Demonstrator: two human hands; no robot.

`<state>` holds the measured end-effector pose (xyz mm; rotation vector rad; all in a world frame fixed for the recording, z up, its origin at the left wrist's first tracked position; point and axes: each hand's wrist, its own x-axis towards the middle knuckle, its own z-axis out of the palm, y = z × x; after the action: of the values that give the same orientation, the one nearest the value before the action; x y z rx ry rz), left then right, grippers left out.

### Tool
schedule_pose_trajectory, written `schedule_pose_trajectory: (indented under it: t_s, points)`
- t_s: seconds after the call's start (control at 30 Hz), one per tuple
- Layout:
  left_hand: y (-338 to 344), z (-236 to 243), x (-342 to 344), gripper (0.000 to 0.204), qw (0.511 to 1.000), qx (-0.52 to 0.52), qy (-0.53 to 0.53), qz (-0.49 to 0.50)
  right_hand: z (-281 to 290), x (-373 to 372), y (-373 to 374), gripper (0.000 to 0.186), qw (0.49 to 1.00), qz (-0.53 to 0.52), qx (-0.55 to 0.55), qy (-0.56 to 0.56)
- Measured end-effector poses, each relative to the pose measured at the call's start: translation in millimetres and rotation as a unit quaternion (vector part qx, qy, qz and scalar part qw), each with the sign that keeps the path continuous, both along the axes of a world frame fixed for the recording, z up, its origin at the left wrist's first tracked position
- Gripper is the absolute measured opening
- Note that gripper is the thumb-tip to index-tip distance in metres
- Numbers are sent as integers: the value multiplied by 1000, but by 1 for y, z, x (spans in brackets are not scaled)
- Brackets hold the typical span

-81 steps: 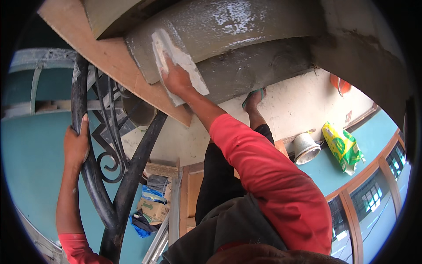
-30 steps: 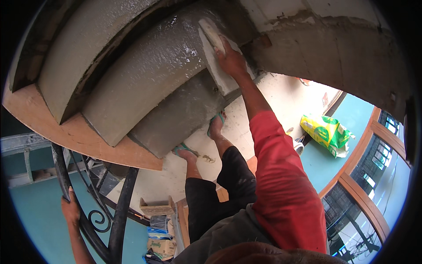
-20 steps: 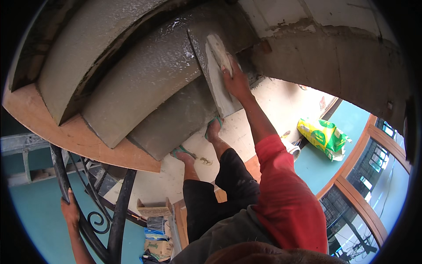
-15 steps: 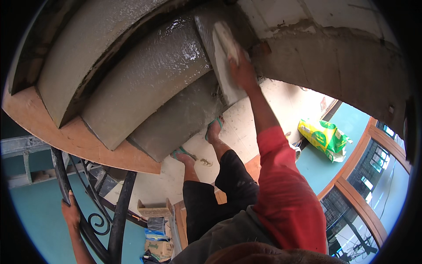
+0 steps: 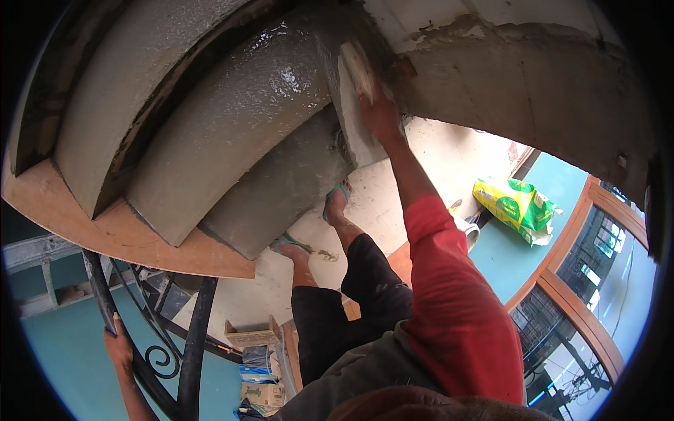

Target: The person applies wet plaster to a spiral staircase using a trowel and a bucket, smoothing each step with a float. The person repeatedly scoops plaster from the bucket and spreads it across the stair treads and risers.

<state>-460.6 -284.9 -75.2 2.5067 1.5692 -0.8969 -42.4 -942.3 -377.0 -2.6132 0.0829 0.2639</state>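
Note:
My right hand (image 5: 381,116) grips the handle of a long pale plastering float (image 5: 350,116). The float's blade lies lengthwise along the right end of a wet grey cement step (image 5: 281,77), close to the wall. Below that step is a darker cement riser (image 5: 281,179), partly behind the float at its right end. Far to the left, my left hand (image 5: 118,345) is wrapped round a black metal railing (image 5: 103,291) with a scroll in its ironwork. The float's far tip is dim against the dark corner.
A curved plywood board (image 5: 63,203) edges the steps at left. My sandalled feet (image 5: 337,200) stand on the pale floor below. A yellow and green sack (image 5: 516,207) lies at right, near wood-framed windows (image 5: 583,295). A cardboard box (image 5: 263,395) sits behind me.
My right hand and the float have shifted slightly left and toward me along the step's end. My left hand stays on the railing. The whole view has moved a little.

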Motion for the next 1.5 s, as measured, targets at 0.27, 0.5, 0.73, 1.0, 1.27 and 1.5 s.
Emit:
schedule_pose_trajectory:
  t_s: [0.27,0.5,0.73,1.0,1.27,1.5]
  points:
    - [-2,3,0,79,1000,14,-10,-12,-4,9,15,63,998,13,50,-28]
    - [-4,2,7,76,1000,-5,-15,12,-16,43,7,65,1000,14,3,-27]
    - [-7,3,4,80,1000,6,-11,-2,13,-40,35,67,991,-121,21,51]
    - [-2,1,2,83,1000,-4,-4,2,2,-134,117,72,966,-166,198,20]
    - [-4,1,4,83,1000,4,-25,-2,0,-70,87,75,981,-144,126,-42]
    - [-4,2,2,83,1000,6,-7,11,-26,-37,104,81,969,-114,200,95]
